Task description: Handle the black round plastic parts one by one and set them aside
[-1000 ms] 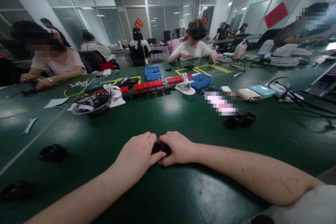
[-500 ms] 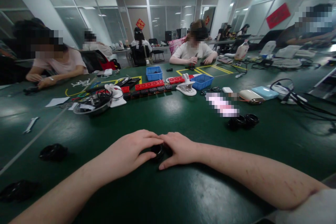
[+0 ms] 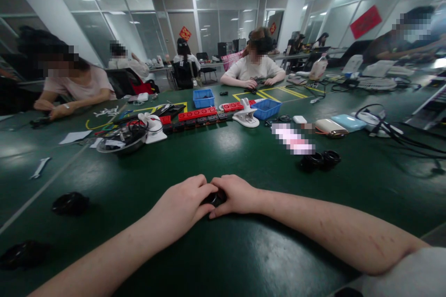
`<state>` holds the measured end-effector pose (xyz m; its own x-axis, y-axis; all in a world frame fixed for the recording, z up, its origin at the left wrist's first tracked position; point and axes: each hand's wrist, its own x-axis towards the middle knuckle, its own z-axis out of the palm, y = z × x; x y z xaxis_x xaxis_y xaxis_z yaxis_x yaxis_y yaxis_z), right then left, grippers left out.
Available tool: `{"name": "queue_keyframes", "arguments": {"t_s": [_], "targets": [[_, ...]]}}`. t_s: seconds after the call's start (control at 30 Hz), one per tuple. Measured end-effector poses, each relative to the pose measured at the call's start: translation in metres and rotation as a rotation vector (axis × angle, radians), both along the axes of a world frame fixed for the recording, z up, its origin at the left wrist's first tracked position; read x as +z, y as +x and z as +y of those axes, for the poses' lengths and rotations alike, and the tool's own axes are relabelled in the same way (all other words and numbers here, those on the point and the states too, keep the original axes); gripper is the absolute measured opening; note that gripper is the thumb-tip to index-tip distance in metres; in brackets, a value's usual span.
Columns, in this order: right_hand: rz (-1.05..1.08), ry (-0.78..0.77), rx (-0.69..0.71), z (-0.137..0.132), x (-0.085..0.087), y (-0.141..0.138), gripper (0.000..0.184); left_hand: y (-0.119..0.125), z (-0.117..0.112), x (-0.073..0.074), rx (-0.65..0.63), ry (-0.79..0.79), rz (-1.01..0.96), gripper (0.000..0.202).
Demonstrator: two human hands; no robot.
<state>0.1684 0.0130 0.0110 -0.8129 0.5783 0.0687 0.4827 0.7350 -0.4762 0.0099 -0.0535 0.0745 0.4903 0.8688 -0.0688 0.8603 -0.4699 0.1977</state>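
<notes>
Between my two hands, low over the green table (image 3: 230, 158), is a round black part (image 3: 216, 198), mostly covered by fingers. My left hand (image 3: 190, 198) grips it from the left, thumb in front and fingers behind. From the right, my right hand (image 3: 234, 195) curls around the same part, its thumb near the front edge. The part's exact kind is hidden. Similar black ring-shaped parts lie nearby: one (image 3: 70, 203) to the left, another (image 3: 25, 255) at the lower left, and a pair (image 3: 311, 161) to the right.
A wrench (image 3: 41, 168) lies far left. Beyond my hands stand a metal bowl (image 3: 121, 147) of odds and ends, a red-and-black strip (image 3: 197, 115), a white clip stand (image 3: 246, 118) and blue bins (image 3: 266, 109). Cables (image 3: 400, 125) spread at right. Other people sit around the table.
My right thumb and fingers have drawn in closer around the black part. The part now sits slightly further right, between both hands.
</notes>
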Motion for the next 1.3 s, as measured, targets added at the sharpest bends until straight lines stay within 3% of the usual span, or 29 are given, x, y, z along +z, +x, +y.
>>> {"name": "queue_keyframes", "arguments": {"t_s": [0.17, 0.4, 0.53, 0.7, 0.87, 1.07, 1.3], "targets": [[-0.023, 0.103, -0.029, -0.006, -0.003, -0.003, 0.052, 0.010, -0.003, -0.004, 0.083, 0.051, 0.051, 0.022], [-0.026, 0.133, -0.034, -0.011, 0.001, -0.004, 0.049, 0.005, -0.001, -0.003, 0.092, 0.064, 0.044, 0.019], [-0.008, 0.101, 0.085, -0.009, 0.008, 0.002, 0.052, -0.003, 0.000, -0.002, 0.011, 0.000, -0.065, 0.028], [0.009, -0.003, 0.235, 0.002, 0.013, 0.010, 0.060, -0.014, 0.002, 0.004, -0.186, -0.097, -0.198, 0.046], [0.003, -0.055, 0.333, 0.012, 0.010, 0.011, 0.038, -0.017, 0.008, 0.005, -0.253, -0.197, -0.238, 0.043], [0.033, -0.084, 0.234, 0.009, 0.004, 0.007, 0.034, -0.012, 0.007, 0.002, -0.157, -0.160, -0.200, 0.035], [-0.016, 0.062, 0.003, -0.011, 0.003, -0.004, 0.041, 0.009, -0.005, -0.010, 0.113, 0.026, 0.015, 0.025]]}}
